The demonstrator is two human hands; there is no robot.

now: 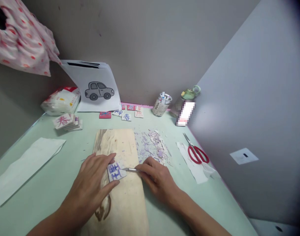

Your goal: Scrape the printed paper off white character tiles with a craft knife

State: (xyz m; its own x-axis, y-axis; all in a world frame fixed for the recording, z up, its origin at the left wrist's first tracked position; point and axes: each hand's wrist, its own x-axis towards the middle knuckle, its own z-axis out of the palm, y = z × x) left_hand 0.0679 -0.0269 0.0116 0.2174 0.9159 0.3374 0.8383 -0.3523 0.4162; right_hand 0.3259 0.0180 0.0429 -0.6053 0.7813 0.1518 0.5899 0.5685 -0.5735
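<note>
A small white square tile with a blue character on it lies on a wooden board. My left hand grips the tile from its left side, thumb at the near edge and fingers at the far edge. Pinched in my right hand is a slim metal craft knife, its tip touching the right part of the tile. Purple and white shavings are scattered just beyond my right hand, beside the board.
Red-handled scissors lie over paper at right. Behind stand a can, a blurred phone and several character tiles. Stacked tiles, folded white paper, a plastic pack and a car picture are leftward.
</note>
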